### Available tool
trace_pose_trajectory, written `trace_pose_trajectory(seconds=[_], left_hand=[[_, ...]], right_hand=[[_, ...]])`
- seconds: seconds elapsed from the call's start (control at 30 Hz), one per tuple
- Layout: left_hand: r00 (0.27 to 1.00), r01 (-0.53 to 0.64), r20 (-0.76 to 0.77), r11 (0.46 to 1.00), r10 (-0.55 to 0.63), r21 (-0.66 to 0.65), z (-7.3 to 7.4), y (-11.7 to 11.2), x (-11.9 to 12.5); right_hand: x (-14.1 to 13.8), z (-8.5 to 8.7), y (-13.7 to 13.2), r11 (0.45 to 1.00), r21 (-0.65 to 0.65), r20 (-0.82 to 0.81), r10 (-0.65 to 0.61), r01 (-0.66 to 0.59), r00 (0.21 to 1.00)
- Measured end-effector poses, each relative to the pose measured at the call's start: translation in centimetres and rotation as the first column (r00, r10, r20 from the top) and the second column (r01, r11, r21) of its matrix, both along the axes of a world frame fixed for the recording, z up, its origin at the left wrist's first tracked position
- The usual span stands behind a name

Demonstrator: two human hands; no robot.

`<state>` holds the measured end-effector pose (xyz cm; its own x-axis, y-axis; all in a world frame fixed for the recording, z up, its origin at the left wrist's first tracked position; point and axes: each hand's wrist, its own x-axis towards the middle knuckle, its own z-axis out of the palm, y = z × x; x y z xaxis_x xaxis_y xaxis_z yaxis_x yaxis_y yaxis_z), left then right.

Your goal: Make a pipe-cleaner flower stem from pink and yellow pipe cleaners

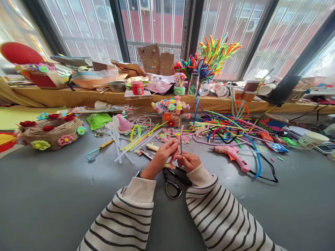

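Observation:
My left hand (167, 153) is closed, pinching a pink fuzzy pipe cleaner (181, 130) that stands upright above the fingers. Close beside it, my right hand (190, 161) is wrapped round small scissors (181, 148), whose thin blades point up along the pipe cleaner. Whether the blades touch it I cannot tell. On the table just below both hands lie larger black-handled scissors (173, 190), partly hidden by my right hand. A small yellow and pink fuzzy piece (170, 166) shows under my fingers.
A pink glue gun (234, 157) with a black cord lies to the right, before a tangle of pipe cleaners (222, 129). Clear glue sticks (119, 144) and cut pink pieces (167, 135) lie ahead. Flower-decorated baskets (56, 134) (171, 118) stand left and centre; behind runs a cluttered ledge (89, 96).

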<state>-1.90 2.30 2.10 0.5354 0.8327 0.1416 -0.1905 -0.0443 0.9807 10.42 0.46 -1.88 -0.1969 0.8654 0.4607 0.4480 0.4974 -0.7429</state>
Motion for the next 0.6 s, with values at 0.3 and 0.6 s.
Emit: trace_pose_trajectory(seconds=[0.3, 0.6], left_hand=[[0.998, -0.070, -0.008, 0.997, 0.070, 0.027, -0.58, 0.44, 0.20], [0.994, -0.018, -0.103, 0.999, 0.021, 0.032, 0.03, -0.06, 0.23]], right_hand=[[-0.15, 0.24, -0.14, 0.998, -0.045, -0.043, 0.047, -0.049, 0.998], [0.03, 0.34, -0.13, 0.998, -0.029, -0.045, 0.052, -0.053, 0.998]])
